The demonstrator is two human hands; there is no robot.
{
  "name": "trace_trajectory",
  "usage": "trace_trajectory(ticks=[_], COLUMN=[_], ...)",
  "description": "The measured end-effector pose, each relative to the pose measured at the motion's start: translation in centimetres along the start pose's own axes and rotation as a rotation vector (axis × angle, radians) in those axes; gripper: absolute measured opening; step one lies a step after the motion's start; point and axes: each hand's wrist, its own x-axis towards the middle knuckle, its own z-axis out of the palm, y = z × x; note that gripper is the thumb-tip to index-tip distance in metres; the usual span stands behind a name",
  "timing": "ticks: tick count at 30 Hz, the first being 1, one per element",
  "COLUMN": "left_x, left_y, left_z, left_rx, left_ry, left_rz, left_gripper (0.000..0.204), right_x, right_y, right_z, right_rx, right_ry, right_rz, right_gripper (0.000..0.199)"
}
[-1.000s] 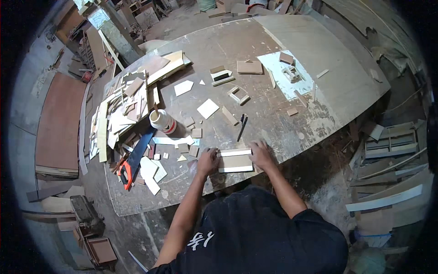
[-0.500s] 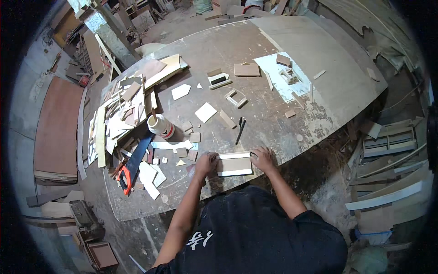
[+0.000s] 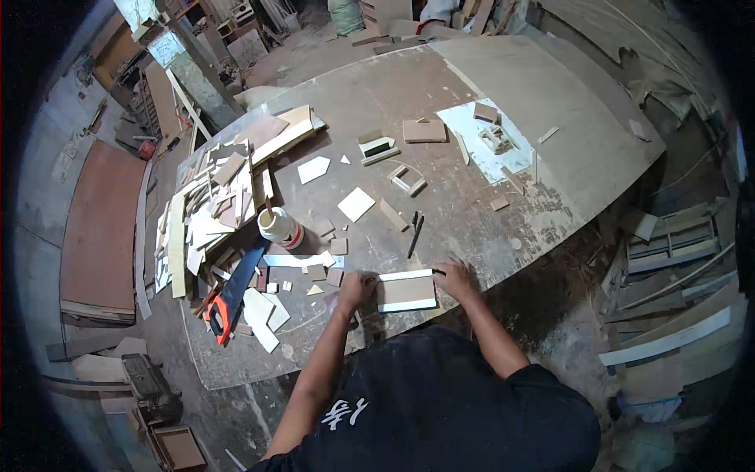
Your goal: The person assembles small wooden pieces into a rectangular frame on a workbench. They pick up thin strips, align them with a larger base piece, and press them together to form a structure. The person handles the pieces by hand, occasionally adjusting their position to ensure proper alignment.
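A small brown board piece with white edge strips (image 3: 406, 290) lies flat at the near edge of the big worn workbench (image 3: 440, 94). My left hand (image 3: 356, 289) grips its left end, fingers curled on the edge. At its right end, my right hand (image 3: 456, 277) presses down with fingers on the top right corner. A dark pencil-like tool (image 3: 414, 230) lies just beyond the piece.
A white glue pot with a stick (image 3: 278, 226) stands left of centre. A hand saw with a red handle (image 3: 230, 293) lies near a heap of offcuts (image 3: 216, 200). Small wooden frames and a pale sheet (image 3: 487, 140) sit farther back. Stacked boards surround the bench.
Both hands stay on the ends of the board piece; it and the hands have barely shifted. The view has drifted slightly.
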Motion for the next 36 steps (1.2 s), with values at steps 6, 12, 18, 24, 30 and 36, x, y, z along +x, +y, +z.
trace_trajectory(ticks=[6, 12, 18, 24, 30, 36], left_x=[1.3, 2.2, 2.9, 2.5, 3.1, 2.7], left_y=[-2.6, -1.2, -0.6, 0.0, -0.6, -1.1], left_z=[1.9, 0.2, 1.2, 1.3, 1.8, 1.5], left_rx=[0.013, 0.081, 0.2, 0.278, 0.389, 0.328], left_ry=[-0.056, -0.122, -0.092, -0.05, -0.093, -0.133], left_rz=[-0.033, -0.032, 0.075, 0.133, 0.244, 0.116], left_gripper=[0.024, 0.022, 0.018, 0.016, 0.017, 0.017], right_x=[0.3, 1.1, 2.2, 2.4, 3.0, 3.1], right_y=[0.0, -1.1, 1.0, -0.2, -1.2, -1.1], right_z=[-1.4, -2.9, -0.5, 0.3, 0.5, 1.9], right_rx=[0.118, 0.006, 0.047, -0.193, -0.246, -0.318], right_ry=[-0.135, -0.216, -0.266, -0.256, -0.277, -0.189], right_rz=[0.149, 0.162, 0.192, 0.177, 0.195, 0.133], right_gripper=[0.03, 0.036, 0.026, 0.028, 0.029, 0.023])
